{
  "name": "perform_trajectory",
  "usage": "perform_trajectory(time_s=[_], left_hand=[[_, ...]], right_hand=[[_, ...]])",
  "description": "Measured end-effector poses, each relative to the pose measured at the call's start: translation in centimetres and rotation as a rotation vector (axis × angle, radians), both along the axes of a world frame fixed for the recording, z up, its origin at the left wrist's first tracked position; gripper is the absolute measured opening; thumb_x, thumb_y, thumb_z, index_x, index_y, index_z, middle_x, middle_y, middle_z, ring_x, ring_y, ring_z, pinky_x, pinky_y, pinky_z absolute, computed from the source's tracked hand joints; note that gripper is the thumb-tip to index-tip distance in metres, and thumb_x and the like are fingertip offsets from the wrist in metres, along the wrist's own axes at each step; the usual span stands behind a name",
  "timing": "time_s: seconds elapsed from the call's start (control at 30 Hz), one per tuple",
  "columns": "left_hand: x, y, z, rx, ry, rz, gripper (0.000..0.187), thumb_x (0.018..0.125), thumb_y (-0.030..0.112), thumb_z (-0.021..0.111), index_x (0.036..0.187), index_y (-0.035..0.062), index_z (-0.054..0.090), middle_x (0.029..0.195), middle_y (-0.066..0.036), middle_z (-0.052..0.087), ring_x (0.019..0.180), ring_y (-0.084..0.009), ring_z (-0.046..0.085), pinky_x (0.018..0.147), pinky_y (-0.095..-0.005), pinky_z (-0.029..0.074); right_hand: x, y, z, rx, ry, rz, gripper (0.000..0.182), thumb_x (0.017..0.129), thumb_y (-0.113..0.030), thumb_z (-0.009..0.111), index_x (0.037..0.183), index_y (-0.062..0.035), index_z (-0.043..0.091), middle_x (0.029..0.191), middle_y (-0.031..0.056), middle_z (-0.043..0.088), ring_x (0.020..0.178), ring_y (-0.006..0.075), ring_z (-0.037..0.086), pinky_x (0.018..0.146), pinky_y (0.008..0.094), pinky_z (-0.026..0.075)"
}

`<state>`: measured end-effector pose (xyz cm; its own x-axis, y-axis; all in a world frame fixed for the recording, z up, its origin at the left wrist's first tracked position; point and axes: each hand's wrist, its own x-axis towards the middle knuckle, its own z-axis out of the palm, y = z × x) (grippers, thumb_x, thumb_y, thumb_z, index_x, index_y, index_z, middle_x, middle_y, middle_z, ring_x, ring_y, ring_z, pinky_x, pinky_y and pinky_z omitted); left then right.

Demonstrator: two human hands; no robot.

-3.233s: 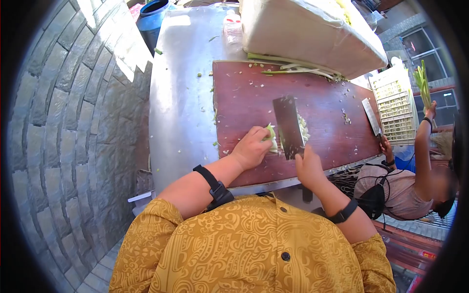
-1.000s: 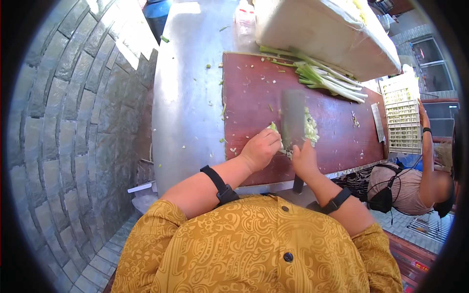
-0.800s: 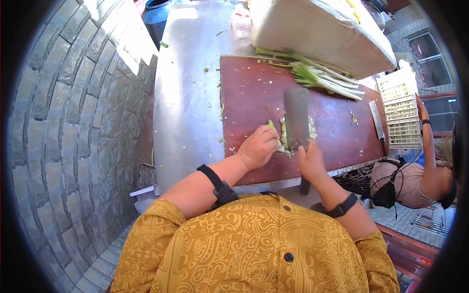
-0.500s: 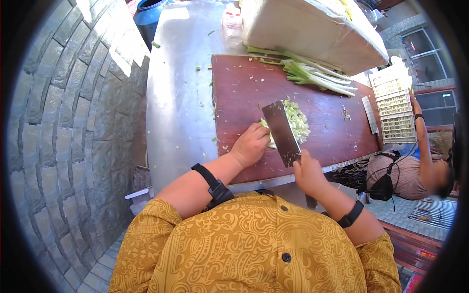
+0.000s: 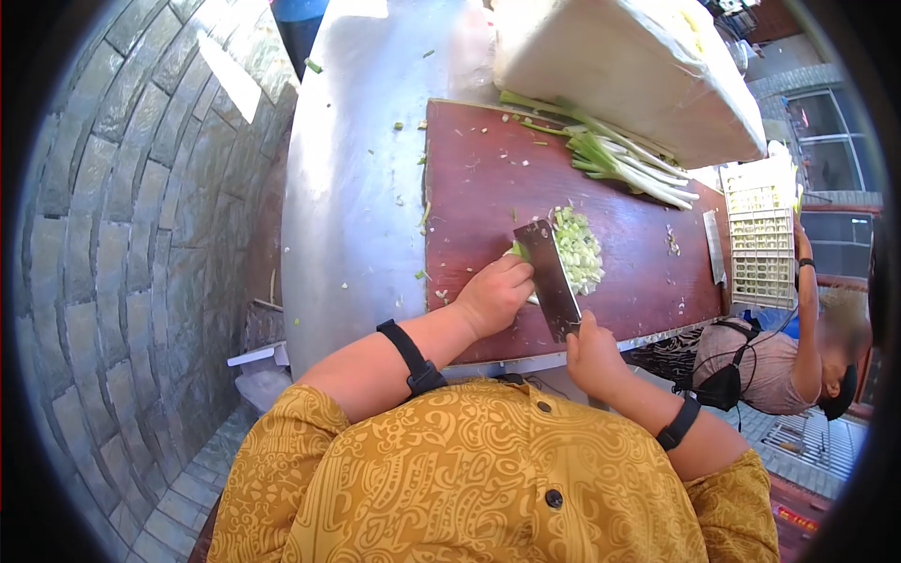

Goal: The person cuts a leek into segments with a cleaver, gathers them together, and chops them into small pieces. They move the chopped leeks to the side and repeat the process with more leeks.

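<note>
On the reddish-brown cutting board [image 5: 479, 169], my left hand [image 5: 496, 296] is closed over green onions, whose light green tips [image 5: 515, 250] show at the fingers. The rest of them is hidden by the hand and blade. My right hand [image 5: 598, 357] grips the handle of a broad cleaver [image 5: 548, 280]. Its blade stands close beside my left fingers, between them and a pile of chopped green onion [image 5: 580, 251]. Whole green onions [image 5: 624, 161] lie in a bundle along the board's far edge.
A metal table [image 5: 361, 197] bears the board and scattered scraps. Behind the bundle stands a large white box [image 5: 638, 80]. Another knife [image 5: 715, 246] lies at the board's right edge. Beyond it, a person [image 5: 751, 366] has an arm raised at a white crate [image 5: 760, 235]. A stone wall [image 5: 141, 235] is left.
The view has shifted slightly, so the board and bundle sit a little further right. Both hands and the cleaver keep nearly the same arrangement. The person at right has moved their head lower.
</note>
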<state>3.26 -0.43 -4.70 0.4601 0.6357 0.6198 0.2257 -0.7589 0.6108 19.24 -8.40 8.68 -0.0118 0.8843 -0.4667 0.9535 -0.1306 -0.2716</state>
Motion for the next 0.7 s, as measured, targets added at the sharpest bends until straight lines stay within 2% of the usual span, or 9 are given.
perform_trajectory(time_s=[0.23, 0.4, 0.47, 0.6, 0.7], left_hand=[[-0.2, -0.5, -0.2, -0.09, 0.033, -0.028, 0.013, 0.066, 0.006, 0.057, 0.078, 0.0007, 0.058, 0.094, -0.012, 0.058, 0.094, -0.0289, 0.055, 0.085, -0.0354, 0.047], [-0.1, -0.3, 0.1, -0.026, 0.033, -0.03, 0.012, 0.067, 0.006, 0.06, 0.078, 0.0015, 0.058, 0.094, -0.011, 0.056, 0.094, -0.0293, 0.054, 0.088, -0.0366, 0.046], [-0.4, -0.3, 0.2, -0.03, 0.035, -0.06, 0.013, 0.068, 0.006, 0.063, 0.079, 0.0023, 0.058, 0.093, -0.01, 0.056, 0.095, -0.029, 0.053, 0.088, -0.0371, 0.045], [-0.8, -0.1, 1.6, -0.04, 0.054, -0.089, 0.008, 0.071, 0.007, 0.059, 0.079, 0.0034, 0.058, 0.092, -0.011, 0.055, 0.094, -0.0282, 0.051, 0.088, -0.0351, 0.045], [-0.4, -0.1, 1.0, 0.022, 0.082, -0.06, 0.008, 0.072, 0.008, 0.06, 0.079, 0.0034, 0.058, 0.091, -0.01, 0.054, 0.094, -0.0281, 0.051, 0.087, -0.0352, 0.045]], right_hand=[[-1.6, 3.8, -5.3, 0.181, 0.043, -0.008, 0.029, 0.086, -0.009, 0.054, 0.103, 0.0093, 0.041, 0.069, 0.0303, 0.058, 0.067, 0.0486, 0.058, 0.062, 0.0543, 0.047], [0.5, 3.6, -8.1, 0.391, 0.185, -0.267, 0.03, 0.086, -0.011, 0.055, 0.106, 0.0088, 0.044, 0.077, 0.0305, 0.06, 0.074, 0.0494, 0.059, 0.067, 0.0526, 0.048], [1.2, 2.9, -9.0, 0.353, 0.26, -0.363, 0.029, 0.086, -0.011, 0.055, 0.106, 0.0081, 0.045, 0.079, 0.0306, 0.06, 0.077, 0.0495, 0.059, 0.068, 0.0522, 0.048], [2.2, 2.5, -7.4, 0.324, 0.247, -0.402, 0.028, 0.086, -0.01, 0.054, 0.105, 0.0079, 0.046, 0.079, 0.0311, 0.06, 0.077, 0.0499, 0.058, 0.068, 0.0523, 0.047], [1.4, 1.5, -3.4, 0.312, 0.116, -0.233, 0.026, 0.086, -0.009, 0.053, 0.103, 0.0075, 0.045, 0.078, 0.0307, 0.06, 0.077, 0.0502, 0.058, 0.067, 0.0529, 0.047]])
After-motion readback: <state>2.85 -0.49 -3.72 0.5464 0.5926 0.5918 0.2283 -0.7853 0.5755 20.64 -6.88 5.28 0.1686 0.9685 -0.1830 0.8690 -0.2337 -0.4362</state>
